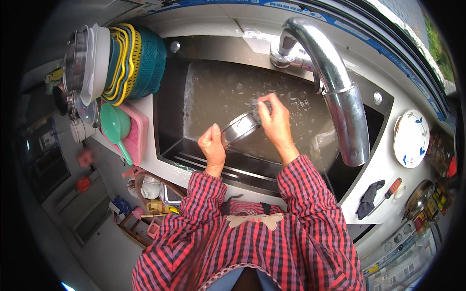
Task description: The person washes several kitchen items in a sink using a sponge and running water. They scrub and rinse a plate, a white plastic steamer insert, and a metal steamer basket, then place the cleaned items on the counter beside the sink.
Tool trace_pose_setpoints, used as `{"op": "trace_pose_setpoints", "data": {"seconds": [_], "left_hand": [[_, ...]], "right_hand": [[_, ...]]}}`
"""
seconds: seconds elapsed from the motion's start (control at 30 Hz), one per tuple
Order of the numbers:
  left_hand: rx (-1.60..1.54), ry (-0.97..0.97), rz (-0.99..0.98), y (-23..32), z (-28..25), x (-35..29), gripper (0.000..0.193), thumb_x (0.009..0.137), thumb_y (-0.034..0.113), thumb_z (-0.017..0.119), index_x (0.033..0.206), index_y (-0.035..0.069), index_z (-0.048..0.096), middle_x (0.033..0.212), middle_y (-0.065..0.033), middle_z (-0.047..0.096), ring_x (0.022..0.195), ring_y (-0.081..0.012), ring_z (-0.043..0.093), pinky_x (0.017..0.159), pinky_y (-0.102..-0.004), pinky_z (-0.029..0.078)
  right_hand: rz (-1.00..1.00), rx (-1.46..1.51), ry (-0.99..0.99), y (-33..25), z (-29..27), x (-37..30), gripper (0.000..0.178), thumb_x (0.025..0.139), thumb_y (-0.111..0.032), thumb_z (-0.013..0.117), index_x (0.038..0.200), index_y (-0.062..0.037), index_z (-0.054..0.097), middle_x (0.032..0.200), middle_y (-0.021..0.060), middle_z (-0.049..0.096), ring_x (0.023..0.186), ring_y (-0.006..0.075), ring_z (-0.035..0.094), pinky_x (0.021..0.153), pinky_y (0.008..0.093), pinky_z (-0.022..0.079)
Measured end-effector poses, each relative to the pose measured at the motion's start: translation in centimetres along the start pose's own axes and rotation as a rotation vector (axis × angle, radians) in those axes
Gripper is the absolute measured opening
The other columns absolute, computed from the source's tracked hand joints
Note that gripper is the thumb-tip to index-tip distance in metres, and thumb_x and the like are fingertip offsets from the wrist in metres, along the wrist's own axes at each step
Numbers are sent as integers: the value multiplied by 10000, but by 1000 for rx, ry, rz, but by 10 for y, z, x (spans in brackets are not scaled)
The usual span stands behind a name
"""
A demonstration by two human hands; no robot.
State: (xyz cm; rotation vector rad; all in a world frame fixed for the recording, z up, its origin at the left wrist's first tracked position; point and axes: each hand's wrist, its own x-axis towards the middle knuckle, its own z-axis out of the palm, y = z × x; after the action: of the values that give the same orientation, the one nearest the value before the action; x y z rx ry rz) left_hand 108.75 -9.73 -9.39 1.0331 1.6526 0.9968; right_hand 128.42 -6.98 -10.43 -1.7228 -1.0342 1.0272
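Note:
My left hand (212,149) grips the near-left end of a shiny stainless steel dish (241,127), which is tilted and seen nearly edge-on, so its full shape cannot be told. A grey steel wool scrubber (254,105) is pinched in the fingers of my right hand (275,125), pressed close to the dish's far-right end. Both hands are above the murky, sudsy water (218,89) in a dark metal sink (171,136). Part of the scrubber is hidden behind my right fingers.
A chrome faucet (345,126) arches over the sink's right side. At left stand stacked teal and yellow colanders (151,60), a green dipper (115,123) and a pink tray (141,136). On the right counter lie white plates (411,138), a black cloth (369,199) and a red-handled screwdriver (393,188).

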Motion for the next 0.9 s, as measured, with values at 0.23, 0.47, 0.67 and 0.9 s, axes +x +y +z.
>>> {"op": "trace_pose_setpoints", "data": {"seconds": [0.23,0.47,0.67,0.9], "left_hand": [[-314,108,-21,14,-3,10,426,1066,336,535,732,73,552,709,49,539,621,-32,495,539,-208,375],[-490,80,-134,-12,-21,38,393,1053,403,552,833,81,601,819,39,584,731,-56,536,642,-227,438],[-415,75,-107,-8,-19,44,365,1054,376,560,828,92,600,809,67,561,711,-20,494,621,-193,394],[-871,36,-384,1,-15,53,563,1068,503,415,1357,38,547,1291,-115,632,1172,-276,617,1031,-446,495]], "right_hand": [[-147,-556,-30,85,-7,-5,152,895,-164,679,996,-64,627,1023,196,660,944,425,649,796,480,521],[209,-218,84,143,-43,-5,230,893,-91,683,1115,-39,652,1061,124,665,989,274,610,890,371,478],[-140,165,12,16,21,-8,125,934,-69,664,1054,-34,664,1045,82,678,990,158,638,881,282,488],[231,-255,-238,73,-2,-16,169,898,-187,708,1043,-100,710,1058,172,720,1080,354,676,945,404,504]]}}
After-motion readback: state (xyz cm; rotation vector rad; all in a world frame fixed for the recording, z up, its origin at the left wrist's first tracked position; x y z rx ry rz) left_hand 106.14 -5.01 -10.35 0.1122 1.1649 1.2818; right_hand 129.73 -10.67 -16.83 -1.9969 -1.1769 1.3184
